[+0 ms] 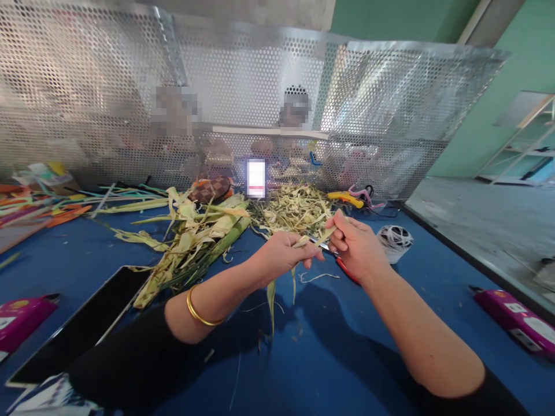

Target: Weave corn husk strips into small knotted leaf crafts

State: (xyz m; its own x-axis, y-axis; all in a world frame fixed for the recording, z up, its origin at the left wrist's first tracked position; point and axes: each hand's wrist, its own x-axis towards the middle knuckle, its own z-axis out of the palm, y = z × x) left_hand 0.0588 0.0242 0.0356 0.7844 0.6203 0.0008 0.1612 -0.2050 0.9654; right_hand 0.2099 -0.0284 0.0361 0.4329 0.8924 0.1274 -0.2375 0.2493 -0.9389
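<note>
My left hand [284, 254] is closed in a pinch on a pale green leaf strip [272, 300] that hangs down toward the blue table [329, 346]. A gold bangle [197, 312] circles that wrist. My right hand [358, 248] is closed round red-handled scissors [342, 263], and its fingers also pinch the upper end of the strip [325, 234]. The blades meet the strip between the two hands. Both hands hover just above the table, in front of a heap of cut leaf scraps [292, 208].
A bundle of long green and yellow leaves [195, 237] lies left of the hands. A dark tablet [82, 326] sits near left, a spool of white thread [393, 240] at right, magenta boxes [518, 320] at both edges. Two people sit behind a perforated metal screen [243, 86].
</note>
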